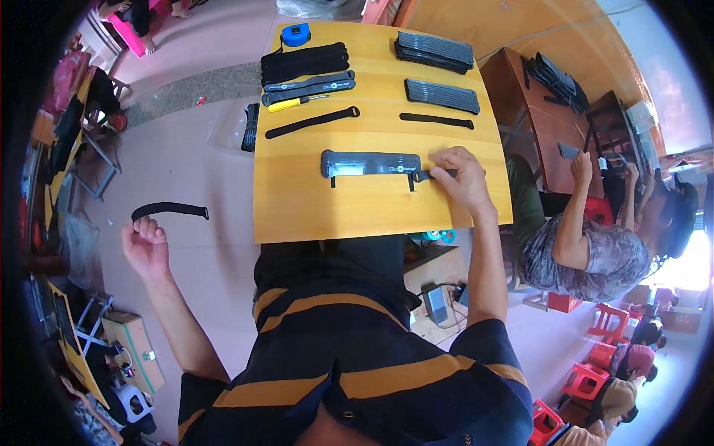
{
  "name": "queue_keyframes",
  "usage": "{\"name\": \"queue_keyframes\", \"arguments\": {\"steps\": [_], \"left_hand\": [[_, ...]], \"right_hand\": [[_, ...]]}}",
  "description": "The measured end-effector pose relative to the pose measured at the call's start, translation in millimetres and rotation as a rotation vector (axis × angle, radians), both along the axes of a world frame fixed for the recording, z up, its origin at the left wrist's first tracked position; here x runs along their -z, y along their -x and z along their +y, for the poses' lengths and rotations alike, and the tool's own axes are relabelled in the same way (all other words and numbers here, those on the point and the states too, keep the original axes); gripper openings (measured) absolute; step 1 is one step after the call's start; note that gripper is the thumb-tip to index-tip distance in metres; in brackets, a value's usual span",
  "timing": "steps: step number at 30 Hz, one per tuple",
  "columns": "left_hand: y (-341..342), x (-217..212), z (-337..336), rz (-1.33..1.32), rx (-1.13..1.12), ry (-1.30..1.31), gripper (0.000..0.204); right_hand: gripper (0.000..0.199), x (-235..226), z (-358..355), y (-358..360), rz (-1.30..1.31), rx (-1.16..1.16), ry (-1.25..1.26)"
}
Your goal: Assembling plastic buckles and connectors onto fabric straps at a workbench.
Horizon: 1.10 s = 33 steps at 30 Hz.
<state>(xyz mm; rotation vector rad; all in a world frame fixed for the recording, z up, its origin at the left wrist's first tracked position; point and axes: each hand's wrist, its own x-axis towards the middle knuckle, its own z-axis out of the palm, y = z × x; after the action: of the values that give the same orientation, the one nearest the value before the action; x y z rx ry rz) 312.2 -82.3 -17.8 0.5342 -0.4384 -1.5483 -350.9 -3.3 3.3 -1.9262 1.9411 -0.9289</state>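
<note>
My left hand, out beyond the table's left edge, pinches one end of a black buckle strap. On the table lies a flat bundle of grey-black straps in a clear glossy wrap, with two short black strap ends hanging from its near side. My right hand is closed at the bundle's right end, gripping a dark strap that has a small loop. Its far part is hidden under my fingers. Farther up lie two loose straps, one on the left and one on the right.
Stacked strap bundles stand at the table's back left and back right. Near them are a blue tape measure and a yellow-handled screwdriver. A co-worker sits at a brown table on the right. Red stools stand behind.
</note>
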Motion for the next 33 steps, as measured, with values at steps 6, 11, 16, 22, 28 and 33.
{"name": "queue_keyframes", "arguments": {"steps": [6,11,16,22,28,33], "left_hand": [[44.0,-26.9,11.2,-0.223,0.072,-0.004,0.026],[108.1,-76.5,14.3,-0.494,0.16,0.13,0.028],[165.8,-119.7,14.8,-1.192,0.132,0.328,0.03],[281.9,-123.5,40.4,-1.871,0.315,0.796,0.017],[356.6,-53.2,51.4,-1.997,0.58,0.934,0.027],[375.6,-55.4,46.5,-2.02,0.704,0.889,0.028]], "right_hand": [[0.019,4.4,-0.8,-8.3,0.125,-0.043,-0.127],[0.015,4.8,-0.1,-9.3,0.111,-0.043,-0.123],[0.015,2.7,-3.2,-7.7,0.084,-0.049,-0.183],[0.017,-4.5,-5.9,-4.3,0.092,-0.073,-0.276],[0.018,-4.6,-8.3,-3.4,0.085,-0.09,-0.303],[0.019,-11.8,-7.6,-5.8,0.036,-0.099,-0.331]]}}
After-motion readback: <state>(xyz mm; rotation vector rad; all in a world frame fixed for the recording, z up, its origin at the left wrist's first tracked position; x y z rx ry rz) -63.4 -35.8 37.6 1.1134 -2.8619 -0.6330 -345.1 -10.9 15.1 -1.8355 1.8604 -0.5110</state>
